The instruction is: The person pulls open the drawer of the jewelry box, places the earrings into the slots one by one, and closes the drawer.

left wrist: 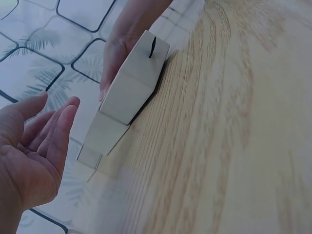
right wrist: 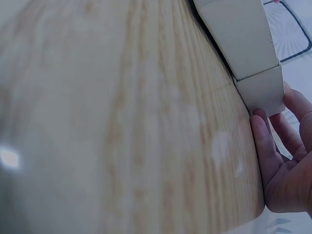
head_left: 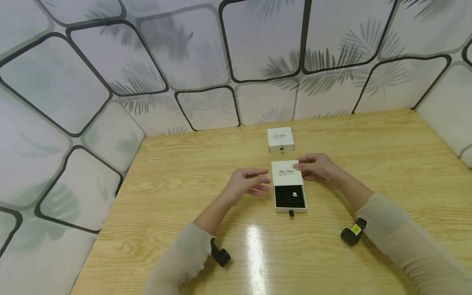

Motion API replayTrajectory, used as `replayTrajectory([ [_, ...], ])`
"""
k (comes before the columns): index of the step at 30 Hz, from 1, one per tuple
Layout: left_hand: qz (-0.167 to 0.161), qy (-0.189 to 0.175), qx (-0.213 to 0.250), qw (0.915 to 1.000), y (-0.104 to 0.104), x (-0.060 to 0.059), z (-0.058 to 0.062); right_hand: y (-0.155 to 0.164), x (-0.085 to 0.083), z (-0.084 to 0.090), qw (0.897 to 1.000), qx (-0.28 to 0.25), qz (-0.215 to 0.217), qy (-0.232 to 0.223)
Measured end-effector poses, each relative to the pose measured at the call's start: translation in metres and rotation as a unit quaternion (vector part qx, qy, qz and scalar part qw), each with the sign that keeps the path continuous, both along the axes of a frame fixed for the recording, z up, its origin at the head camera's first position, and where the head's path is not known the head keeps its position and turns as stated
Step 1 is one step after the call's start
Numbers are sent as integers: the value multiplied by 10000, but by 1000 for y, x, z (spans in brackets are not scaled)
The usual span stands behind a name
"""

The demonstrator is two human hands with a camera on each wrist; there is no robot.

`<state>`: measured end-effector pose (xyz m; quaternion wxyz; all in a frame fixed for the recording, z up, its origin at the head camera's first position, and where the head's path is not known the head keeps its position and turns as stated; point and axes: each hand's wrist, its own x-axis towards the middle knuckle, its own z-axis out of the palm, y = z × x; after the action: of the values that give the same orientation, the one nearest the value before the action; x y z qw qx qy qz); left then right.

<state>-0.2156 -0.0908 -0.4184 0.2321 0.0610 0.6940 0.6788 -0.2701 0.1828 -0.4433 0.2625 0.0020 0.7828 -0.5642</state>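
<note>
A white sliding gift box [head_left: 287,174] lies on the wooden table [head_left: 177,205], its black-lined drawer [head_left: 285,198] pulled out towards me. A small silver piece [head_left: 294,194] sits in the drawer, and a black pull tab [head_left: 291,213] sticks out at its front. My right hand [head_left: 315,166] holds the sleeve's right edge, thumb on top and fingers against the side [right wrist: 261,131]. My left hand [head_left: 250,182] hovers just left of the sleeve with fingers straight [left wrist: 58,126], a small gap from the box [left wrist: 129,92].
A second, closed white box [head_left: 280,139] of the same kind stands farther back on the table. Patterned wall panels [head_left: 92,135] enclose the table at the left, back and right. Black wrist cameras [head_left: 220,255] [head_left: 353,232] ride on both sleeves.
</note>
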Motion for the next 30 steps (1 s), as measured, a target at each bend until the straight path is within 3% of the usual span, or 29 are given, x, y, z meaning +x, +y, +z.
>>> replayTrajectory([
  [19,342,93,-270,9990,-43,-1,5,1,2,1,10000,6,-13,26],
  [30,603,231,-544,9964,-65,1,2,0,1,0,10000,-23,-45,21],
])
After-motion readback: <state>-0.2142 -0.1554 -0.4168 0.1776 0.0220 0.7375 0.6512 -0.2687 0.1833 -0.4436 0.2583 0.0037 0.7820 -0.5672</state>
